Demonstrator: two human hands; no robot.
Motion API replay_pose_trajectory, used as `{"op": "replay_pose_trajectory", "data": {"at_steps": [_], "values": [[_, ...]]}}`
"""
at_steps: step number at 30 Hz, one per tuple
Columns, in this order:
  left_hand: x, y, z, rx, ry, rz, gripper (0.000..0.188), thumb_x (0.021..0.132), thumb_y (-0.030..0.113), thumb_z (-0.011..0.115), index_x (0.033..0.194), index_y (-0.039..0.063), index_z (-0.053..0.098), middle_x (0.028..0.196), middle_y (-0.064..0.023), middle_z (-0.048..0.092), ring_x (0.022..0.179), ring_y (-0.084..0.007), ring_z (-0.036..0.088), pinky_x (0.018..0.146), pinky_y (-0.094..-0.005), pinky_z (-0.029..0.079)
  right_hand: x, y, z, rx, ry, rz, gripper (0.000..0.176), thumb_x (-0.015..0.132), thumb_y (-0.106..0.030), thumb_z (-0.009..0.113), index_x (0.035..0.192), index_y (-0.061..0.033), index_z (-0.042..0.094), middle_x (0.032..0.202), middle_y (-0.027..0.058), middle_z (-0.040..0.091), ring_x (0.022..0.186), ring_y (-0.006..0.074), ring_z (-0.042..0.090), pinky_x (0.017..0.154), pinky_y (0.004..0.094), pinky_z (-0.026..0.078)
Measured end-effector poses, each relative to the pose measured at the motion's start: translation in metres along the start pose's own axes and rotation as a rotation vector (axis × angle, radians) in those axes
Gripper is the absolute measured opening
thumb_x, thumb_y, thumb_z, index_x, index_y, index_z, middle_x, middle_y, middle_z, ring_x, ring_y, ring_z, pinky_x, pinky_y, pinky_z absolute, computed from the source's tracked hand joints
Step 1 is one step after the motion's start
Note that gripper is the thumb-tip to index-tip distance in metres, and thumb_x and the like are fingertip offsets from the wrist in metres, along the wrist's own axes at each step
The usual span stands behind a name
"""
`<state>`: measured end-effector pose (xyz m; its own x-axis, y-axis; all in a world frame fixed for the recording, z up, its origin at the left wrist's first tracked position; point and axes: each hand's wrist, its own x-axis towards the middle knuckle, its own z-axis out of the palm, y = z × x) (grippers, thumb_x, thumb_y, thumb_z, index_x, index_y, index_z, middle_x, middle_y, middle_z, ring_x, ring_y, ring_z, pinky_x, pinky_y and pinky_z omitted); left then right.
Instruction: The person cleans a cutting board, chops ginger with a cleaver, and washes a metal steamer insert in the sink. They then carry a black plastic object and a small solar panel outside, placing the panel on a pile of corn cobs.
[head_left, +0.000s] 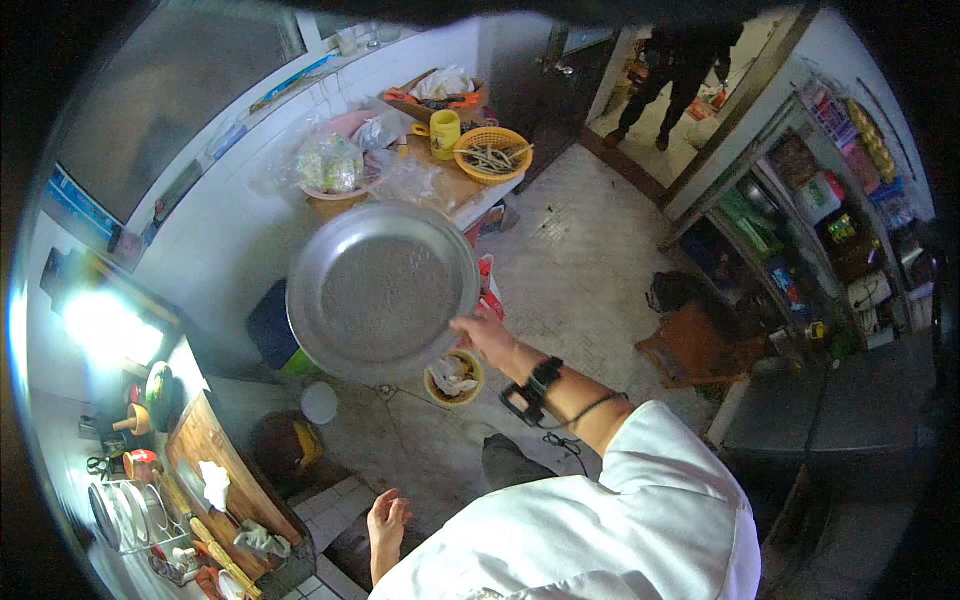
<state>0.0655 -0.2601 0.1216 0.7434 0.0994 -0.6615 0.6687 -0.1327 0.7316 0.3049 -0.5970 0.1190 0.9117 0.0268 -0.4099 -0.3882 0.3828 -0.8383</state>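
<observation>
A large round metal basin (390, 285) is held out in front of me, its shiny inside facing up towards the camera. My right hand (484, 337) grips its near right rim, thumb on top and the other fingers mostly hidden beneath. Drops or wet marks seem to dot the basin's flat bottom. Low and close to my body, my left hand (388, 521) hangs with loosely curled fingers and holds nothing. On the floor just past the basin's near edge stands a yellow bin (454, 397) with crumpled waste inside.
Ahead, a wooden table (431, 169) bears a yellow basket (493, 156), a yellow jar (445, 135) and bagged goods. A counter with a cutting board (217, 450) and dish rack (135, 517) lies left. Shelves (802, 217) line the right; a person (671, 82) stands in the doorway.
</observation>
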Motion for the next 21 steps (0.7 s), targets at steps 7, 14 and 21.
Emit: {"op": "replay_pose_trajectory", "data": {"at_steps": [7, 14, 21], "values": [[-0.078, -0.089, -0.033, -0.205, 0.151, 0.066, 0.028, 0.096, 0.015, 0.055, 0.121, 0.001, 0.055, 0.088, -0.0073, 0.066, 0.065, -0.0121, 0.062, 0.057, -0.0251, 0.051, -0.185, 0.071, -0.027, -0.22, 0.032, 0.117, 0.023, 0.082, -0.019, 0.064, 0.084, 0.0035, 0.063, 0.075, 0.0074, 0.064, 0.061, 0.017, 0.061, 0.059, 0.0325, 0.053], [-0.146, -0.177, -0.092, -0.937, 0.574, 0.255, 0.055, 0.09, 0.049, 0.059, 0.125, 0.009, 0.046, 0.096, -0.0079, 0.064, 0.078, -0.0199, 0.062, 0.068, -0.0316, 0.053, -0.262, 0.119, -0.017, -0.298, 0.108, 0.103, 0.03, 0.08, -0.018, 0.064, 0.081, 0.0119, 0.065, 0.075, 0.0138, 0.066, 0.064, 0.0204, 0.066, 0.059, 0.034, 0.058], [-0.183, -0.25, -0.155, -1.572, 0.785, 0.269, 0.105, 0.065, 0.086, 0.051, 0.118, -0.005, 0.053, 0.107, -0.0155, 0.065, 0.093, -0.0279, 0.064, 0.079, -0.0408, 0.055, -0.248, 0.122, 0.007, -0.65, 0.015, -0.006, 0.038, 0.077, -0.024, 0.064, 0.079, 0.014, 0.064, 0.071, 0.0202, 0.066, 0.068, 0.0246, 0.067, 0.06, 0.0374, 0.052]]}}
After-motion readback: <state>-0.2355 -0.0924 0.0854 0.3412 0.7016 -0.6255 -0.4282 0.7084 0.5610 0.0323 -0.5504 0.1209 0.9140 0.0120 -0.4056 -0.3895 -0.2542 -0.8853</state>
